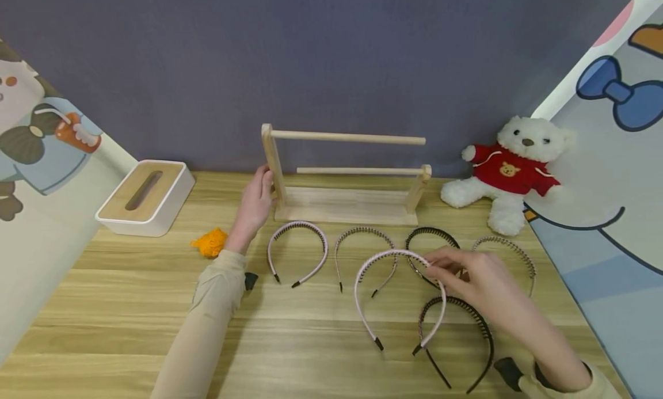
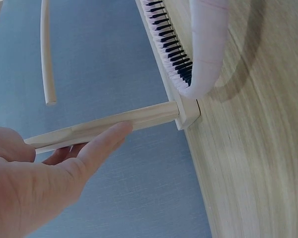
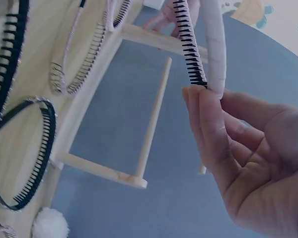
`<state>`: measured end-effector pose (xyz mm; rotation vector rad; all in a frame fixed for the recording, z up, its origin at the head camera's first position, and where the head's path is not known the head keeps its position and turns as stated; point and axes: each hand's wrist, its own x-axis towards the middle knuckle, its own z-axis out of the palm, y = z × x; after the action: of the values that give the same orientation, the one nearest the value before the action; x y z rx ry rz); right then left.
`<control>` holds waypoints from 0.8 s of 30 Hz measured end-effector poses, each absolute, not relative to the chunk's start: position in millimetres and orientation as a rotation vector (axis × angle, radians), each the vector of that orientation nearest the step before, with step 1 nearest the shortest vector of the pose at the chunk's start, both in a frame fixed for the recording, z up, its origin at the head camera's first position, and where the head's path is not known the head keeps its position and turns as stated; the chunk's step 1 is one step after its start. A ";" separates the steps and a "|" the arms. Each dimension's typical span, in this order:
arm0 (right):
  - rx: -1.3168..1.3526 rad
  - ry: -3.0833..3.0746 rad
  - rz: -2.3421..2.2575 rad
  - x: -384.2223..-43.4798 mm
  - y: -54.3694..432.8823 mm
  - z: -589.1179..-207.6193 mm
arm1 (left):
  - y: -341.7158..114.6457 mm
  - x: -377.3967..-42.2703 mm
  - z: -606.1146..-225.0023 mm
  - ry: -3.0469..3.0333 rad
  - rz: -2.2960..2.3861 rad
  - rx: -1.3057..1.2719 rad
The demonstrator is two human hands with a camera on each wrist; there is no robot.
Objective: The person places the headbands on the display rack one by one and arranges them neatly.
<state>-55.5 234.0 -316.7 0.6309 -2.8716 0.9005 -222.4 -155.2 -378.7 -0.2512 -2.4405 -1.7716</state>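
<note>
While left hand (image 1: 255, 200) holds rack post (image 1: 275, 163), right hand (image 1: 479, 275) pinches headband (image 1: 388, 253) (upper rod's tip (image 1: 420, 140) free).

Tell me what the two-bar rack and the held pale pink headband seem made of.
Two-bar rack: bare, matte wood, judging by its pale grain. Pale pink headband in the right hand: perhaps smooth fabric or ribbon, going by faint lines across it. Its black teeth: probably plastic, being thin and evenly spaced.

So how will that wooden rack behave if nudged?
The wooden rack looks stiff, given its straight bars. Its long base should resist sideways tipping; being shallow, it may tip forward more easily. The left hand on the taller post likely steadies it.
</note>
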 end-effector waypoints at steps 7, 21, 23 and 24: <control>0.578 -2.767 0.837 -55.3 239.5 -307.8 | -155.5 -221.4 -378.7 -2.445 -1.765 -0.255; 0.369 -2.684 0.998 -60.5 239.8 -282.5 | -155.7 -222.6 -379.9 -2.456 -1.710 -0.256; 0.370 -2.635 1.001 -62.2 239.4 -280.8 | -155.7 -222.6 -380.1 -2.458 -1.706 -0.259; 0.368 -2.611 1.012 -63.0 239.0 -279.8 | -155.7 -222.3 -380.0 -2.458 -1.706 -0.261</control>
<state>-63.0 239.0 -279.8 0.3680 -2.6109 1.0119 -222.3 -155.7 -380.0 -0.2608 -2.4583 -1.7056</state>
